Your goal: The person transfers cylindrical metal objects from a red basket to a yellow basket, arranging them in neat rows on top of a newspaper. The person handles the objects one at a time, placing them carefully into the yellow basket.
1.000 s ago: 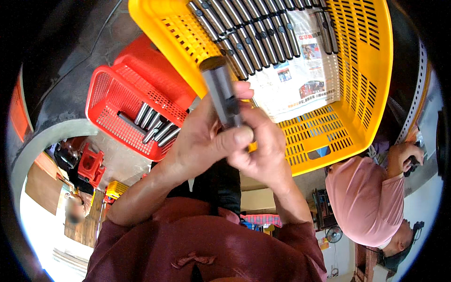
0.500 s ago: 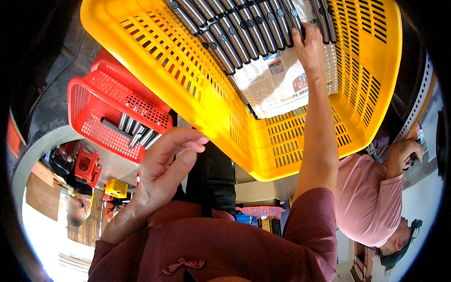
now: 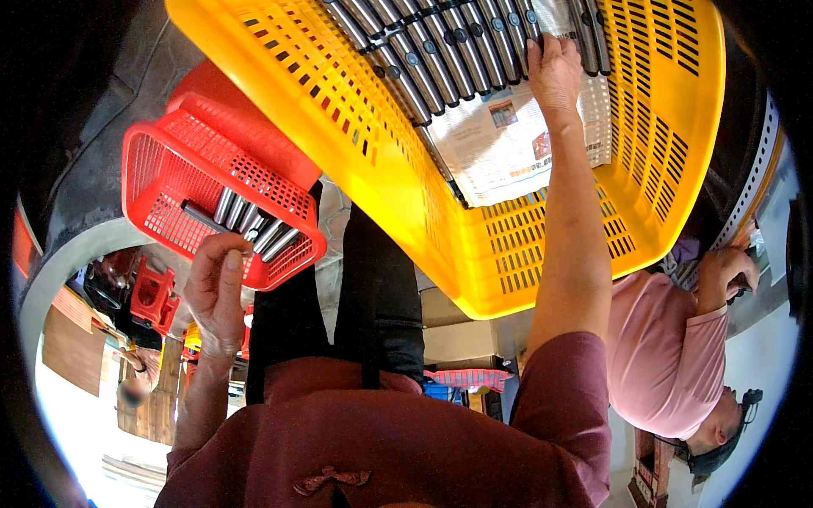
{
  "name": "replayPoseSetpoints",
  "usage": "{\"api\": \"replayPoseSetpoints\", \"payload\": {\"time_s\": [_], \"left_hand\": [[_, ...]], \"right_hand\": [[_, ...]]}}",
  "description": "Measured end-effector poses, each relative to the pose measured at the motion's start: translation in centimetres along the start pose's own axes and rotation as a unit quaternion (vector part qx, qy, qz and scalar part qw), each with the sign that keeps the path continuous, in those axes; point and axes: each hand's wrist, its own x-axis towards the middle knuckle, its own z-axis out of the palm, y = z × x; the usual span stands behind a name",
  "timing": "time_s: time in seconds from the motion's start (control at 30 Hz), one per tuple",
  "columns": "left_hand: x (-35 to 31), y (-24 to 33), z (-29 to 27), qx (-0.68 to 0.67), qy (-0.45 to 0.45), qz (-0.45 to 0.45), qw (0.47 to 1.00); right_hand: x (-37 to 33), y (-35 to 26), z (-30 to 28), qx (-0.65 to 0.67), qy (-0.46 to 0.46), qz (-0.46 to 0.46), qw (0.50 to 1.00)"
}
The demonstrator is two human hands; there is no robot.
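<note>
Left grip [image 3: 218, 279] is hanging loosely curled, visibly empty, by the red basket [image 3: 140, 131], nine o'clock. Right grip [image 3: 555, 80] is touching the end tube [image 3: 532, 17], one o'clock, over newspaper [image 3: 508, 161] in the yellow basket [image 3: 474, 300]; clasp unverifiable. Step is seemingly aligning it, calling next for even spacing. Pink-shirted co-worker [image 3: 665, 364] is showing at four o'clock.

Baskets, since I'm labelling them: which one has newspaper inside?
The large yellow basket, the one with the right hand in it: newspaper shows inside. The smaller red basket at left shows none.
</note>
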Motion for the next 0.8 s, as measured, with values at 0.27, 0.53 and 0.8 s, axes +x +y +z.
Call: {"api": "replayPoseSetpoints", "payload": {"time_s": [0.27, 0.53, 0.8], "left_hand": [[-1.2, -2.9, -2.4, -0.001, 0.029, -0.025, 0.999], [-1.2, -3.8, -0.9, -0.044, 0.016, -0.051, 0.998], [-0.9, -3.2, 0.3, -0.051, 0.002, -0.06, 0.997]], "right_hand": [[1.5, 0.6, -2.7, 0.022, 0.055, 0.033, 0.998], [4.4, 3.2, -3.1, -0.142, -0.084, 0.085, 0.983], [4.4, 1.5, -3.6, -0.177, -0.097, 0.053, 0.978]]}}
